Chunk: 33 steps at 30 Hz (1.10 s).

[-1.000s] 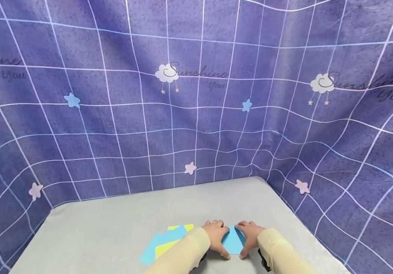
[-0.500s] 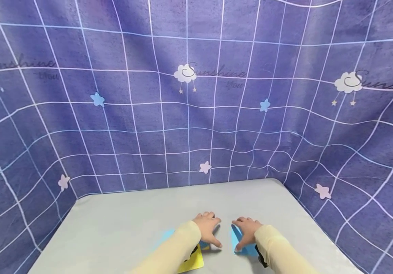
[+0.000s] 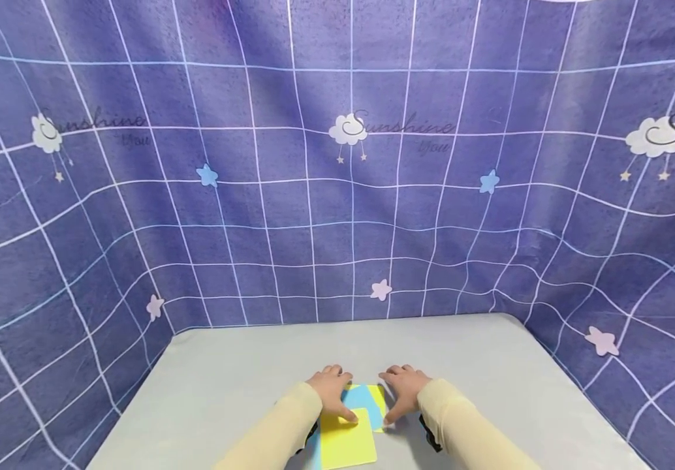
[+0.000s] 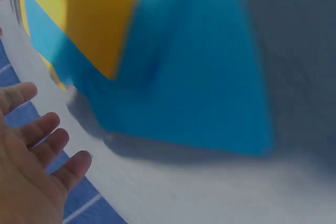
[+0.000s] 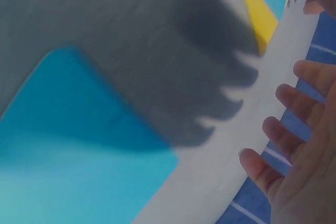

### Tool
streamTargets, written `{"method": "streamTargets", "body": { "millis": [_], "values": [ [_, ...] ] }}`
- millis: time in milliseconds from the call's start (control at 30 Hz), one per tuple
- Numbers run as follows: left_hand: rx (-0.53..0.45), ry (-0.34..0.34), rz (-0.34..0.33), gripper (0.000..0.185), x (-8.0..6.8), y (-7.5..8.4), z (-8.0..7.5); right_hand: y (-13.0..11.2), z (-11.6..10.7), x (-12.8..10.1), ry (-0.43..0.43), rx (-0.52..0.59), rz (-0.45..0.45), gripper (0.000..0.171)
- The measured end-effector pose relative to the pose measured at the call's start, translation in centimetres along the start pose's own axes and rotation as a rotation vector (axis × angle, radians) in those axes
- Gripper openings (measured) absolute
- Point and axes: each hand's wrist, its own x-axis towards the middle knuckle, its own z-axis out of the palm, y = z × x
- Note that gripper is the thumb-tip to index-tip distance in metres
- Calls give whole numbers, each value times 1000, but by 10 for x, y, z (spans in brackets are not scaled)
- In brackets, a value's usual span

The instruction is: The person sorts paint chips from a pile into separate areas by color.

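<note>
Overlapping square cards lie on the pale table: a yellow card [image 3: 347,445] in front, a blue card [image 3: 363,395] partly under it, and another yellow card [image 3: 378,395] behind. A blue card [image 4: 199,87] also shows large in the left wrist view. My left hand [image 3: 329,393] is at the pile's left side, fingers spread, its thumb over the front yellow card. On the right side my right hand [image 3: 405,390] has spread fingers near the back yellow card's edge. A separate blue card [image 5: 79,129] lies below the right hand, out of sight in the head view.
The pale table [image 3: 243,365] is bounded at the back and sides by a purple-blue grid curtain [image 3: 290,222] with stars and clouds. Light-coloured sleeves [image 3: 275,427] cover both forearms, and a dark strap shows at each wrist.
Both hands have left the blue card they framed and shifted left to the overlapping cards. The scene has slid right in the head view.
</note>
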Motion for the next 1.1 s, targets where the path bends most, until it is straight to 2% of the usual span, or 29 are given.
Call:
{"method": "streamTargets", "body": {
  "millis": [100,200,333,567,767,967,1100],
  "values": [
    [-18,-27,-50,97,-8,-7,1,-13,2,10,-14,-1,-22,91],
    [-31,-51,-59,102,-9,-4,2,-17,11,19,-27,-7,-38,94],
    [-5,-46,-48,101,-10,-3,5,-24,24,29,-46,0,-48,98],
    [66,32,-18,82,-6,-11,14,-39,25,33,-90,-28,-32,97],
    [44,99,-11,75,0,-16,22,-38,26,34,-79,-37,-28,97],
    [-18,177,-42,48,3,-18,26,-35,26,32,-49,-45,-57,98],
    [-34,190,-76,49,8,-19,32,-34,27,32,-64,-22,-47,100]
  ]
}}
